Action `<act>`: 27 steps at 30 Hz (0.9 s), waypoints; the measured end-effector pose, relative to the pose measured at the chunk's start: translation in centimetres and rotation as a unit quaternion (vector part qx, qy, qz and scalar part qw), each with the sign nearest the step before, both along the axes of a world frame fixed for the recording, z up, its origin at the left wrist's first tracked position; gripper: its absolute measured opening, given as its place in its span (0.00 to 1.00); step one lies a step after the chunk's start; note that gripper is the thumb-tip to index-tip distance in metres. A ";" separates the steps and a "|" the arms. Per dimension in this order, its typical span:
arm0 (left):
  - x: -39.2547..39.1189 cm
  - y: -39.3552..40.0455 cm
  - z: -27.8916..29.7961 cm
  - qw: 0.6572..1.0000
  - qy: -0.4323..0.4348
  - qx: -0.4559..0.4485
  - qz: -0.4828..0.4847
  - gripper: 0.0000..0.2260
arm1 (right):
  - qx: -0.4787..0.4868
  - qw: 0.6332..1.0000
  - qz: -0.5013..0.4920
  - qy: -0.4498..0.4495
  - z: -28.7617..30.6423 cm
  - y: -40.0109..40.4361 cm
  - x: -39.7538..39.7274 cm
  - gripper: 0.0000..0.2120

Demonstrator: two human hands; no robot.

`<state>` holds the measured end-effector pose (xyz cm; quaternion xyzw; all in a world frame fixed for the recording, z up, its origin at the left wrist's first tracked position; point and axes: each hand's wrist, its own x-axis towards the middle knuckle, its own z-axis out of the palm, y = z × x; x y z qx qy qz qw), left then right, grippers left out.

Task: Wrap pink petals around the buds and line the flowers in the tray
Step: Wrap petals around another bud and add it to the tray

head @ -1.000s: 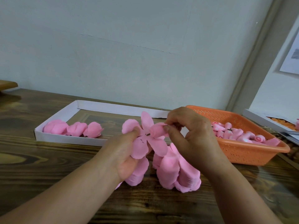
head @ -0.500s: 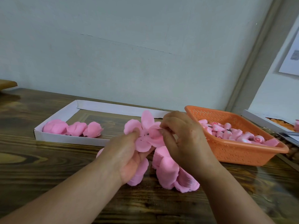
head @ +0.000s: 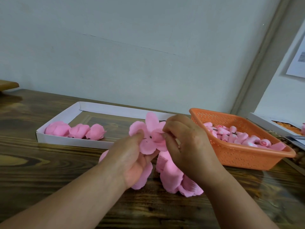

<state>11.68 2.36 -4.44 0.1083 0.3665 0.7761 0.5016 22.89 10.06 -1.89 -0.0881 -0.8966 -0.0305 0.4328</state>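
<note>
No brand, label or legible writing appears on any item; a sheet of paper (head: 297, 63) on the wall at the right carries a dark printed patch too blurred to read.

Left hand (head: 130, 161): the grip is closed on a set of pink petals (head: 148, 138), thumb pressed on the front of the petals near their dark centre, the other fingers curled behind and below them. Right hand (head: 186, 146): the grip is narrowed to a pinch, thumb and forefinger meeting at the right side of the same petals, where a thin dark stem shows (whether a bud sits inside the pinch cannot be told). Both hands hold the petals above the counter (head: 49, 171), in front of the tray.

A loose pile of petals (head: 171, 176) lies on the counter directly beneath the hands, partly hidden by both wrists.

The white tray (head: 69, 141) sits behind and to the left; three finished pink flowers (head: 76, 131) lie in a row against its near left wall, each touching the next.

The orange basket (head: 244, 156), perforated, stands to the right of the hands, just beside the tray's right end, and holds a heap of pink buds (head: 231, 134) with short dark stems.
</note>
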 end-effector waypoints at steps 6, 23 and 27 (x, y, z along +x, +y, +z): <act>0.2 0.0 0.3 1.000 -0.006 0.022 0.005 0.11 | -0.006 0.999 0.031 -0.013 -0.4 0.1 -0.1 0.04; 0.6 0.1 0.0 0.996 0.034 0.082 -0.008 0.13 | -0.073 0.996 0.031 0.051 -0.4 0.8 -0.2 0.07; 0.3 0.0 0.2 0.998 0.022 0.061 0.000 0.08 | -0.002 0.999 0.049 -0.015 -0.1 0.4 0.2 0.05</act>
